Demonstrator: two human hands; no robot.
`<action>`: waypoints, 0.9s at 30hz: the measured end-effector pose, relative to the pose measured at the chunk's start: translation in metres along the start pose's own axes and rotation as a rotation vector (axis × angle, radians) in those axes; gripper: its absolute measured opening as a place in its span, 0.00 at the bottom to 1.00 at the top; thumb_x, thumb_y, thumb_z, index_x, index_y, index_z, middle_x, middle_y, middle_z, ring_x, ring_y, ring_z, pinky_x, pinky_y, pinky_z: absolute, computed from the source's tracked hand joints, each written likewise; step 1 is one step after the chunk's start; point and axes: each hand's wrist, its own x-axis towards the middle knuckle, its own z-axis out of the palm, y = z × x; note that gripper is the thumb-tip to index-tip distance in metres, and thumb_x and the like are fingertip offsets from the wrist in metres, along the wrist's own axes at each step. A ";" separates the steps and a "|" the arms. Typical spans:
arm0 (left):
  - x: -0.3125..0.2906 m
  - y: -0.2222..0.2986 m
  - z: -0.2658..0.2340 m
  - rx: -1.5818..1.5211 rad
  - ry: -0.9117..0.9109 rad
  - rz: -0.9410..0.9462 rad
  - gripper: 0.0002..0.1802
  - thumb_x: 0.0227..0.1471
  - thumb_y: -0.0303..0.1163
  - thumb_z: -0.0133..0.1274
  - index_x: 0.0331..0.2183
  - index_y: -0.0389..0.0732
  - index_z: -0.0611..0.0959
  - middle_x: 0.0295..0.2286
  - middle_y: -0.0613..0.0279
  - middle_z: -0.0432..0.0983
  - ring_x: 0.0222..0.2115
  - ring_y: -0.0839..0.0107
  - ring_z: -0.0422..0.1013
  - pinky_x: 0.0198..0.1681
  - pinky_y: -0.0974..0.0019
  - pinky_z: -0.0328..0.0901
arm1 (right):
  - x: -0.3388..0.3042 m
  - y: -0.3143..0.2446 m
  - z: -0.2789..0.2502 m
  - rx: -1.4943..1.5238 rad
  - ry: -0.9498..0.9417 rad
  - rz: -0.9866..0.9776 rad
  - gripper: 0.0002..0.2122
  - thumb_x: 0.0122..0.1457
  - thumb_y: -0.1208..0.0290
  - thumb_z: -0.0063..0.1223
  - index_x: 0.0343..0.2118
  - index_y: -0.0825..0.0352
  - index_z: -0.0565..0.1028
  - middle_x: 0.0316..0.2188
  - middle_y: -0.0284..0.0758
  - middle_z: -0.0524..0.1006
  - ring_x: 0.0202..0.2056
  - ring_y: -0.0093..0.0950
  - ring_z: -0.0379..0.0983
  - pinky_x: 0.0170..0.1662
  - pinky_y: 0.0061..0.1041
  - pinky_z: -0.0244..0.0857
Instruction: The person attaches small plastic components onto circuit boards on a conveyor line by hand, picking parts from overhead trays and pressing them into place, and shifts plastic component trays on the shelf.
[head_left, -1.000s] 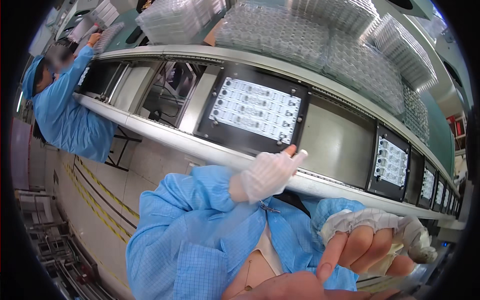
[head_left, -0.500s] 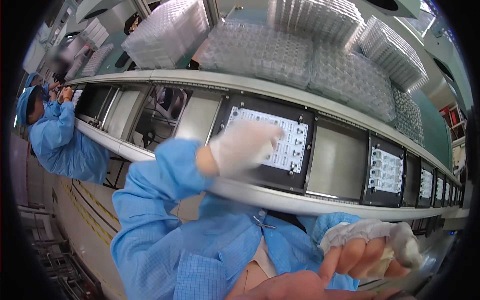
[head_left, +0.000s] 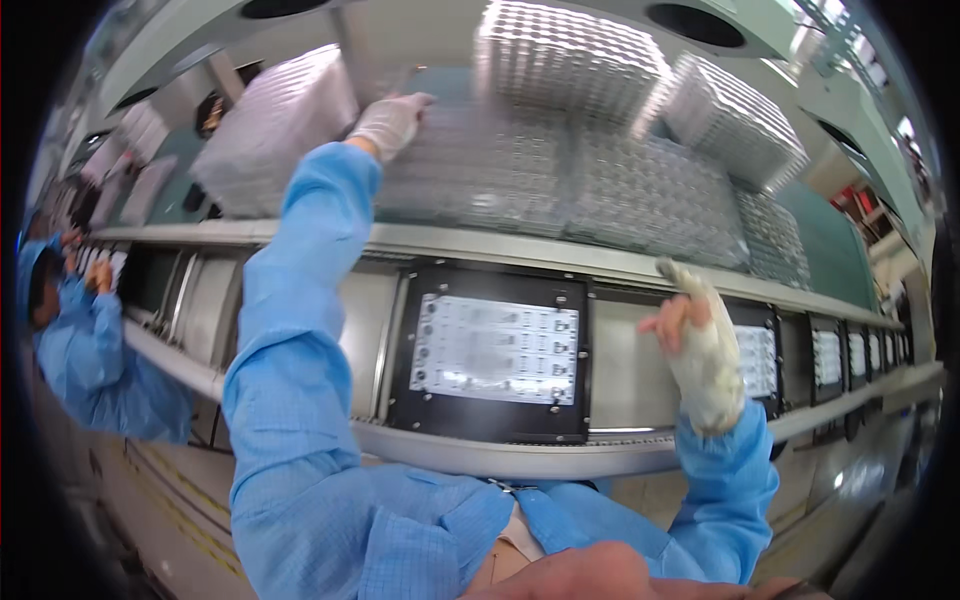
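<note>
Beyond the black frame [head_left: 490,424], a row of clear trays [head_left: 480,170] runs lengthwise left to right. The left hand [head_left: 392,125] is nearer, its grip unclear; right of the frame, the right hand [head_left: 705,350] is loosely spread, apparently empty.

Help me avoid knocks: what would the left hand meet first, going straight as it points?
The left hand would probably meet the nearer tall tray stack on its right, though depth is unclear.

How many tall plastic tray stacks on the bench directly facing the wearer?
3: left stack, left of the left hand; middle stack, farther back; right stack, right of that. More may be hidden.
</note>
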 end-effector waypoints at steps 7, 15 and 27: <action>0.020 -0.024 -0.002 -0.037 -0.122 -0.060 0.26 0.49 0.21 0.51 0.50 0.52 0.79 0.30 0.59 0.81 0.37 0.57 0.77 0.44 0.56 0.70 | 0.121 0.024 -0.086 -0.954 0.247 -0.126 0.25 0.60 0.70 0.50 0.61 0.65 0.66 0.28 0.31 0.73 0.30 0.21 0.70 0.40 0.25 0.69; -0.069 0.051 -0.098 -0.255 0.139 0.132 0.21 0.51 0.20 0.51 0.48 0.45 0.79 0.29 0.57 0.77 0.33 0.58 0.75 0.39 0.58 0.69 | 0.225 0.047 -0.182 -1.240 0.557 0.008 0.28 0.58 0.77 0.46 0.64 0.57 0.64 0.33 0.36 0.80 0.33 0.29 0.76 0.44 0.28 0.70; -0.230 0.089 -0.106 -0.615 0.100 -0.107 0.29 0.43 0.10 0.52 0.49 0.39 0.80 0.29 0.57 0.75 0.31 0.67 0.74 0.37 0.66 0.69 | 0.258 0.074 -0.172 -1.707 0.173 0.147 0.25 0.58 0.70 0.45 0.61 0.48 0.68 0.47 0.44 0.79 0.51 0.45 0.73 0.57 0.41 0.65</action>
